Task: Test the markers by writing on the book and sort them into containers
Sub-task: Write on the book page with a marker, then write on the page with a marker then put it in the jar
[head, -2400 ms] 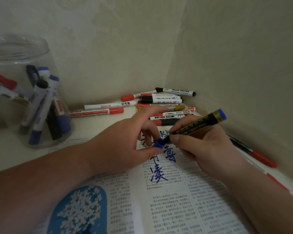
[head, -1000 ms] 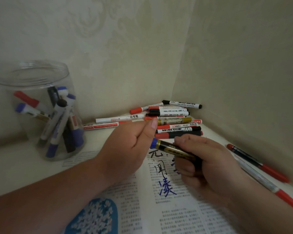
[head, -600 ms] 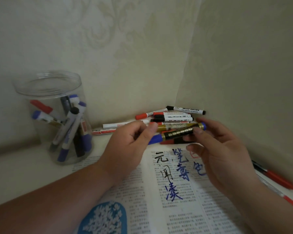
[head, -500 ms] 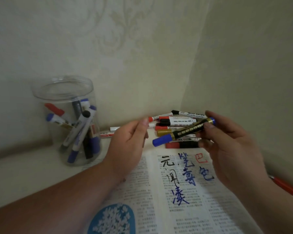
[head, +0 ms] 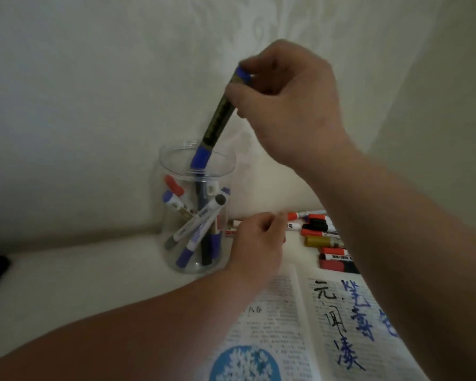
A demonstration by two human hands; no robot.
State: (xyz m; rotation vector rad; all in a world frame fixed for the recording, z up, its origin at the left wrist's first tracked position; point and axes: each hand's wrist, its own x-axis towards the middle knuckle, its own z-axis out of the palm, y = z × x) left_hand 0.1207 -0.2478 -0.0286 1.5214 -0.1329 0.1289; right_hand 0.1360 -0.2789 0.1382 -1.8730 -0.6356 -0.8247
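Head view: the blue marker (head: 217,119) is up in the air, tilted, with its top end leaning toward 1 o'clock. Its blue cap end points down and is just at the mouth of the clear jar (head: 167,251). The right hand (head: 289,105) has it by the top end. Its grip is closed round the marker, fingers curled over it. More markers (head: 195,229) lean inside the jar: some blue, one red, one black.

The left hand (head: 259,243) is low, just beside the jar at its 3 o'clock side. Its grip is loosely curled and I can see nothing in it. I cannot tell if it touches the jar.

The open book (head: 291,320) lies at 5 o'clock from the jar, with black and blue writing on it. A pile of markers (head: 322,240) waits at 12 o'clock from the book, on the pale surface (head: 80,284).

I think this is the sorting step. Next, the right hand needs to let go so the marker drops in, then pick a new one from the pile.
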